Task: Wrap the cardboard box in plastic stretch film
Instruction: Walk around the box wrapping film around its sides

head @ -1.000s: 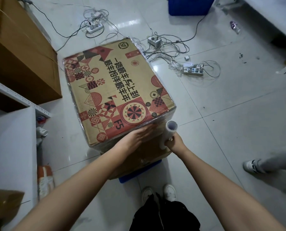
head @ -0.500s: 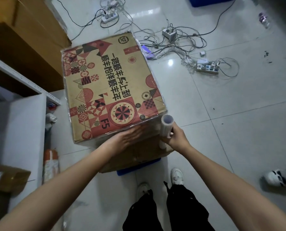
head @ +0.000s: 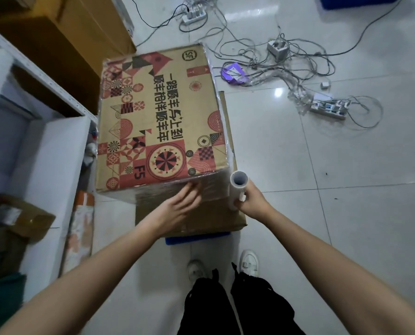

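A large cardboard box (head: 160, 122) with red and black printed patterns stands in front of me on a plain carton (head: 201, 218) and a blue crate (head: 196, 238). Clear film covers the box's near side and its edges. My left hand (head: 180, 209) lies flat, fingers spread, against the filmed near face just under the top edge. My right hand (head: 252, 201) grips a roll of stretch film (head: 236, 189), held upright at the box's near right corner, its hollow core facing up. Film runs from the roll onto the near face.
White shelving (head: 39, 151) and brown cartons (head: 63, 44) stand close on the left. Power strips and tangled cables (head: 298, 76) litter the tiled floor behind and to the right. My own shoes (head: 248, 262) are just below the crate. Open floor lies to the right.
My view has swung right and closer to the box. My left hand has slid left along the near face. The roll stays at the right corner.
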`<move>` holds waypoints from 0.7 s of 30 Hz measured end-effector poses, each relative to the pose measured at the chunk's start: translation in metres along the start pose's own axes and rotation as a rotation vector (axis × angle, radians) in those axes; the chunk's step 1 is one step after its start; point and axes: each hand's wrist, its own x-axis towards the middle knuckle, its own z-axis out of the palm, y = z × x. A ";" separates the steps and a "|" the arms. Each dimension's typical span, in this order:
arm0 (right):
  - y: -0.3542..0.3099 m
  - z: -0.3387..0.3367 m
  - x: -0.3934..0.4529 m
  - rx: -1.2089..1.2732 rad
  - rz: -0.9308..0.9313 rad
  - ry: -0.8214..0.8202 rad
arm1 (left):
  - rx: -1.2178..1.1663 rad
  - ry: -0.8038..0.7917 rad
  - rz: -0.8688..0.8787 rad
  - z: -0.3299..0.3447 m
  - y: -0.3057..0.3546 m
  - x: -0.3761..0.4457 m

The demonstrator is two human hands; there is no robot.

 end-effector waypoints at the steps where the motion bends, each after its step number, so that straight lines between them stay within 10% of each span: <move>1: -0.001 0.001 0.002 -0.022 0.003 0.009 | -0.009 -0.007 0.074 -0.006 0.002 0.002; 10: 0.007 -0.004 0.010 -0.039 0.050 0.101 | 0.421 -0.013 0.132 0.000 -0.011 0.040; 21: 0.014 -0.022 0.017 -0.083 -0.330 0.015 | 0.893 0.059 0.256 0.023 -0.010 0.019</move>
